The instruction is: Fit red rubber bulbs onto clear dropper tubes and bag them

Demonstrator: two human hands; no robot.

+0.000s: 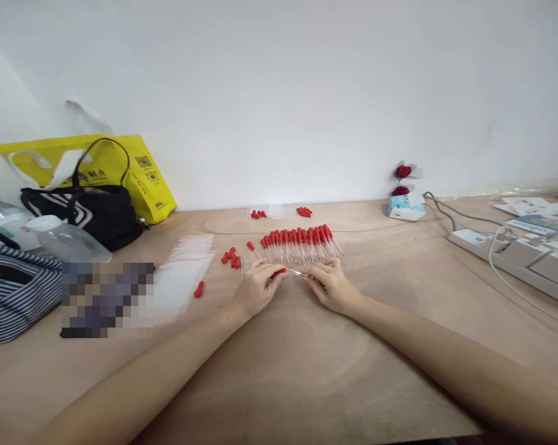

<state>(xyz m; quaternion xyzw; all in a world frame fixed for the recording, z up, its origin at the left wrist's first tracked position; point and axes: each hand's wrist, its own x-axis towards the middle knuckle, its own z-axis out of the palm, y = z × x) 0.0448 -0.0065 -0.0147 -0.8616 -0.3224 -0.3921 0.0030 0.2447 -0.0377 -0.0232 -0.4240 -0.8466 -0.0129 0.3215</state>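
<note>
Between my two hands lies a clear glass dropper tube (296, 272) with a red rubber bulb (279, 272) at its left end. My left hand (259, 287) is closed on the bulb. The fingers of my right hand (333, 288) pinch the tube from the other side. Just beyond, a row of droppers with red bulbs (301, 244) lies side by side, tips toward me. Loose red bulbs (232, 257) and some clear tubes (245, 264) are left of it, the tubes partly hidden by my left hand. One more red bulb (198, 289) lies farther left.
Clear zip bags (179, 272) are spread at left, near a blurred-out item (107, 300), a striped pouch (23, 290), a plastic bottle (72, 240), a black bag (97, 213) and a yellow bag (151, 185). A tissue pack (406, 210) and power strip (505, 253) stand right.
</note>
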